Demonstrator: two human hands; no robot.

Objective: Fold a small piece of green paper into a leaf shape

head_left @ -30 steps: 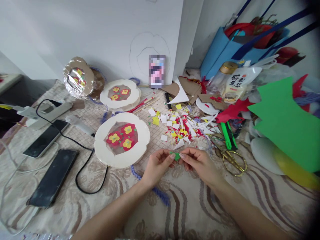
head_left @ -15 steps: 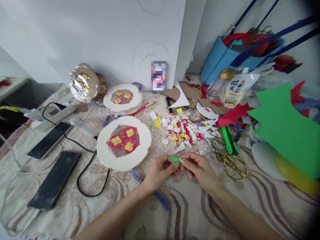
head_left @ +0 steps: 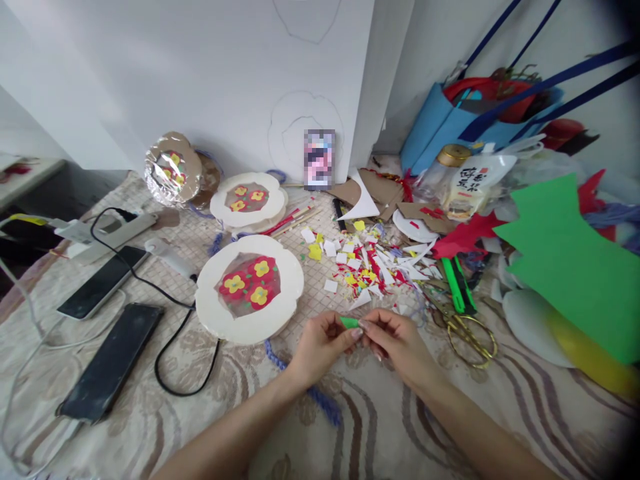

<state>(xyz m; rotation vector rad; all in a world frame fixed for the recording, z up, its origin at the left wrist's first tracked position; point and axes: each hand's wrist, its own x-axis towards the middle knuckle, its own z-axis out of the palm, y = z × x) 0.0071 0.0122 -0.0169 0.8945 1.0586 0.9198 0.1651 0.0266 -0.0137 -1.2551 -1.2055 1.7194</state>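
I am holding a small green piece of paper [head_left: 349, 323] in front of me, pinched between the fingertips of both hands. My left hand [head_left: 320, 343] grips it from the left, thumb on the near side; my right hand [head_left: 400, 341] has thumb and fingers closed on its right end. The piece sits between my hands, above the tablecloth [head_left: 385, 427]. Just beyond my fingers lie the paper scraps [head_left: 367, 270], white, red and yellow. To the left of my left hand is the white scalloped frame [head_left: 211, 312] with its red and yellow flowers, and a purple braided cord [head_left: 324, 405] runs under my left wrist. The gold-handled scissors [head_left: 473, 341] lie right of my right hand.
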